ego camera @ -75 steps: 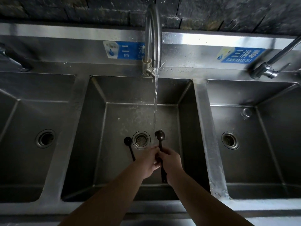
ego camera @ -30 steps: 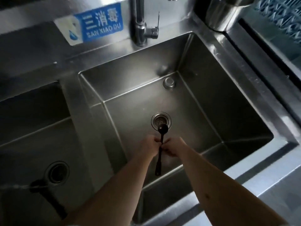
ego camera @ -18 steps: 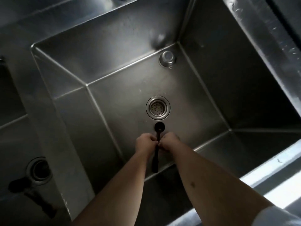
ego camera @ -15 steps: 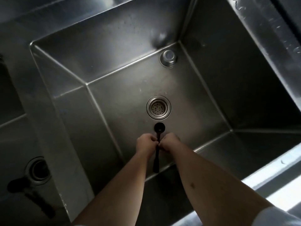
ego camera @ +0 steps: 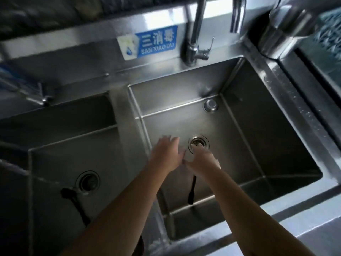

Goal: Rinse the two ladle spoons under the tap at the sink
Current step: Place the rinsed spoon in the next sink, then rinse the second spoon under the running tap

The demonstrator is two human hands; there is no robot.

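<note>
My right hand (ego camera: 202, 162) is closed around a black ladle spoon (ego camera: 191, 189) over the right basin (ego camera: 258, 126). The spoon's handle hangs down below the fist and its bowl is hidden by the hand. Just left of it, my left hand (ego camera: 168, 152) is open with spread fingers and holds nothing. The second black ladle spoon (ego camera: 73, 200) lies on the floor of the neighbouring basin to the left, its bowl beside that basin's drain (ego camera: 88, 181). A tap (ego camera: 193, 43) stands behind the right basin, and no water is visible from it.
The right basin has a drain (ego camera: 198, 143) just beyond my hands and a small metal plug (ego camera: 211, 105) at its back corner. A steel pot (ego camera: 284, 30) stands at the upper right. A blue label (ego camera: 156, 41) is on the backsplash. The steel divider (ego camera: 125, 126) separates the basins.
My left hand has let go of the spoon handle, opened and moved up and to the left. My right hand still holds the spoon. The view has tilted up toward the tap.
</note>
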